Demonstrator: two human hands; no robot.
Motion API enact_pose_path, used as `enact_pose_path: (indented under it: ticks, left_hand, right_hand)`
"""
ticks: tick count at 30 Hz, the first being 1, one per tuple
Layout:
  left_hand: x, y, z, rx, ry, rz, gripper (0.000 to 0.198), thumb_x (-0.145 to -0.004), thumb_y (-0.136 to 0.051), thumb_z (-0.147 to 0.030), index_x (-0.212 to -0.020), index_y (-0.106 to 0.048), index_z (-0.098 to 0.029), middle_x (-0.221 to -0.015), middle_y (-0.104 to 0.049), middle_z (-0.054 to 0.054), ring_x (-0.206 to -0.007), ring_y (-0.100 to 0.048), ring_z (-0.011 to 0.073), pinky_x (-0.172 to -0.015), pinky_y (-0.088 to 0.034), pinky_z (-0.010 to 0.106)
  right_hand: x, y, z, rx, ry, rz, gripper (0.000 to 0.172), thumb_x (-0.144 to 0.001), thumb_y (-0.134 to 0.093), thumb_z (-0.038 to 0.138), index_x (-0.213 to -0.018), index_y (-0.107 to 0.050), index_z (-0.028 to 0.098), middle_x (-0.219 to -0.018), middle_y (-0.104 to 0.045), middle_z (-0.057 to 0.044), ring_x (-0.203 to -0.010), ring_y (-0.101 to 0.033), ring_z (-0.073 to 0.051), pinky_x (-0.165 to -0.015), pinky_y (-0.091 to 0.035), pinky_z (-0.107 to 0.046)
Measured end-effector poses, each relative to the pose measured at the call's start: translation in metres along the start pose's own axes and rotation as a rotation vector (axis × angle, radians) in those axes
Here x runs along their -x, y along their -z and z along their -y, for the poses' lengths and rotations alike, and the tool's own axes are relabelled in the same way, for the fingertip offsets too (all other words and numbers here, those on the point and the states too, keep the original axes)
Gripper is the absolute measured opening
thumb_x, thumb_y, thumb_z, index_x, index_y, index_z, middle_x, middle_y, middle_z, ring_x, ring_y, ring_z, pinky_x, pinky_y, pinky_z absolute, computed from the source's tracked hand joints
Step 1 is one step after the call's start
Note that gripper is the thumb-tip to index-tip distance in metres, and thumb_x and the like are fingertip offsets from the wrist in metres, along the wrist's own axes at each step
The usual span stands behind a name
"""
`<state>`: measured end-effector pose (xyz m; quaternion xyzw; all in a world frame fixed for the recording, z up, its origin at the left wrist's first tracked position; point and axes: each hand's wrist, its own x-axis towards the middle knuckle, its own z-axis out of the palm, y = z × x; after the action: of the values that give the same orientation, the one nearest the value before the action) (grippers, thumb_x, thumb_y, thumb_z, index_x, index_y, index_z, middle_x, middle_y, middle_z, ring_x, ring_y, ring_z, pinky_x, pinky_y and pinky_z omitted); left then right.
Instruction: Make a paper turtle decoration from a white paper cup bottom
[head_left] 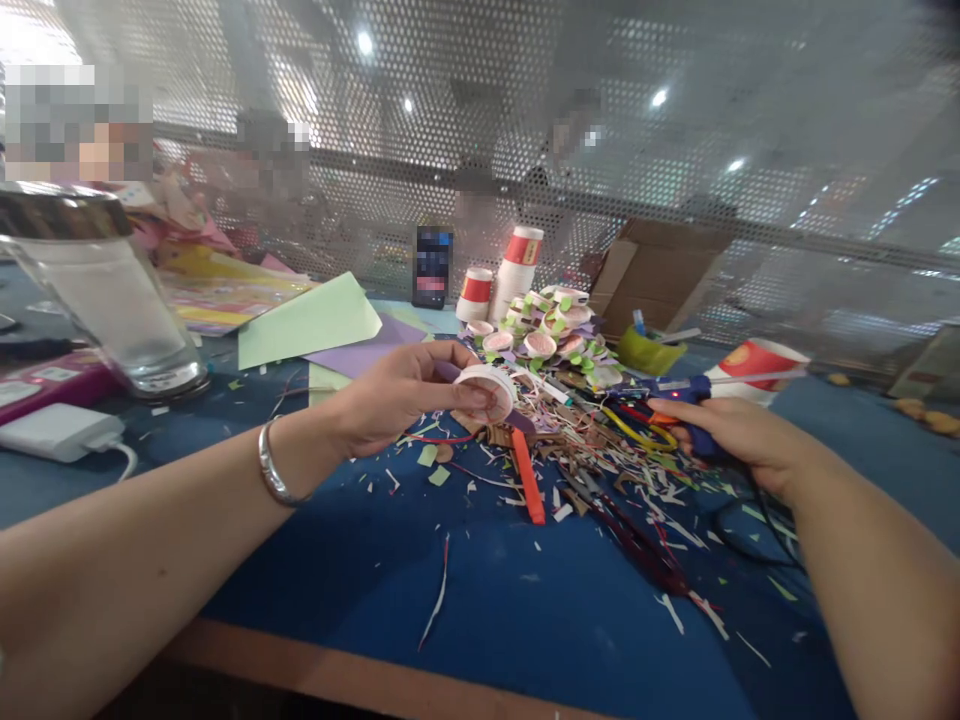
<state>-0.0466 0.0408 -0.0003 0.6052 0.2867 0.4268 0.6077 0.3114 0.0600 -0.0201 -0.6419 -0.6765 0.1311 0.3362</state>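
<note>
Between the thumb and fingers of my left hand (409, 393) is a cut paper cup base (501, 388), a shallow white ring with its round side tilted toward me. A dark purple scrap (523, 422) shows at its lower edge; whether it is attached I cannot tell. On the right, my right hand (739, 435) is wrapped around a blue glue gun (688, 388), its nozzle pointing left and a small red light on its side. Beyond both hands sits a pile of cut cup bases with pink, white and green paper pieces (541, 343).
Paper scraps (600, 460) litter the blue table (360, 610), with an orange marker (528, 478) among them. Stacked paper cups (517, 272), a phone (433, 268) and a cardboard box (656, 265) stand behind. To the left are a glass jar (124, 300) and green paper (311, 325).
</note>
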Motion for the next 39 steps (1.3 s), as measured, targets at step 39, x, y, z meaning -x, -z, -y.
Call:
enact_pose_path:
  ticks: [39]
  left_hand:
    - [-0.012, 0.017, 0.001, 0.051, -0.183, -0.460, 0.019, -0.070, -0.077, -0.022, -0.077, -0.059, -0.017, -0.079, -0.069, 0.002, -0.081, -0.063, 0.0149, -0.082, -0.044, 0.031]
  right_hand:
    - [0.033, -0.124, 0.167, 0.011, 0.440, 0.582, 0.010, -0.082, -0.065, 0.025, -0.090, -0.068, 0.021, -0.081, -0.071, -0.002, -0.070, -0.061, -0.014, -0.061, -0.041, -0.027]
